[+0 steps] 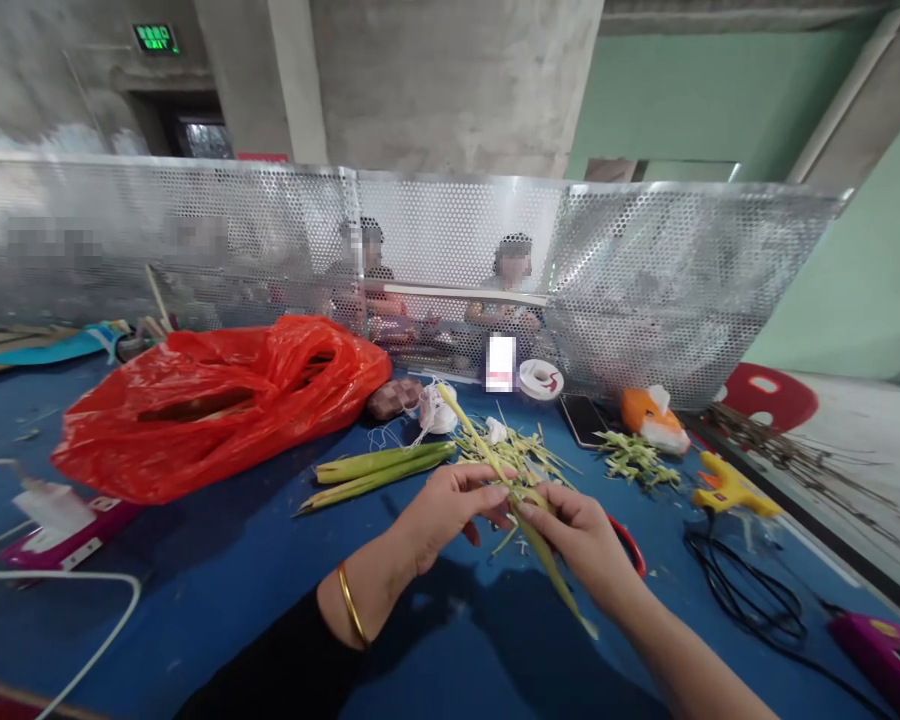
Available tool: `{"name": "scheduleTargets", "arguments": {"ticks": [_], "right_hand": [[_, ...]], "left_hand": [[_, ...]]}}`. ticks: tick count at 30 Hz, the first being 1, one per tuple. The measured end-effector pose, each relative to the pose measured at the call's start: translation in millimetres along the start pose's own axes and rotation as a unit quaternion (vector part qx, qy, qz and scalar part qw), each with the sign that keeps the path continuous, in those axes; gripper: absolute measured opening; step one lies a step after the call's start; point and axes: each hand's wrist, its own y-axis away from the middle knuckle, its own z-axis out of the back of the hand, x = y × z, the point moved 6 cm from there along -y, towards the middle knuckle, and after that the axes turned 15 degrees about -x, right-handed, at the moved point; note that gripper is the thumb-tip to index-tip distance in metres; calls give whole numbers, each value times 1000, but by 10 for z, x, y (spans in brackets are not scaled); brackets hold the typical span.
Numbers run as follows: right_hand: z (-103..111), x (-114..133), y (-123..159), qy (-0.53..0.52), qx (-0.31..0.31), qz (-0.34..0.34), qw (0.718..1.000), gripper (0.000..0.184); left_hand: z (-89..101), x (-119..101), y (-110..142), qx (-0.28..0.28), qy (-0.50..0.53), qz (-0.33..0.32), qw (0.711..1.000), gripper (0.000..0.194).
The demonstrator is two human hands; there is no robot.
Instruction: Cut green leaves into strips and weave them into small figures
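A blue-topped table (232,560) fills the lower part of the view. Along its far edge stands a silvery partition (450,240) of perforated metal panels, bright with glare in places. Beyond it rises a bare, patchy grey concrete wall (450,90) with a paler vertical pillar (295,80). At upper left, a lit green exit sign (156,38) hangs above a dark opening, where a small window (206,138) lets in daylight. To the right, a mint-green wall (705,110) is crossed by a slanting concrete beam (855,100). Below, a red chair (769,400) with cut-out holes stands beyond the table near a pale grey floor (877,440).
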Motion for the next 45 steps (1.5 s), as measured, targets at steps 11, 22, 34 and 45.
{"name": "scheduleTargets", "arguments": {"ticks": [11,22,34,45], "right_hand": [[-128,46,85,2,45,11,999,31],[52,236,28,67,69,67,993,33],[46,292,30,1,82,33,996,26],[-75,730,680,271,4,540,797,14]], "left_hand": [[66,34,33,-67,23,41,997,21],[125,-107,49,-105,-71,-25,992,24],[-349,266,360,173,-171,110,964,17],[-54,226,10,-73,44,123,989,26]]}}
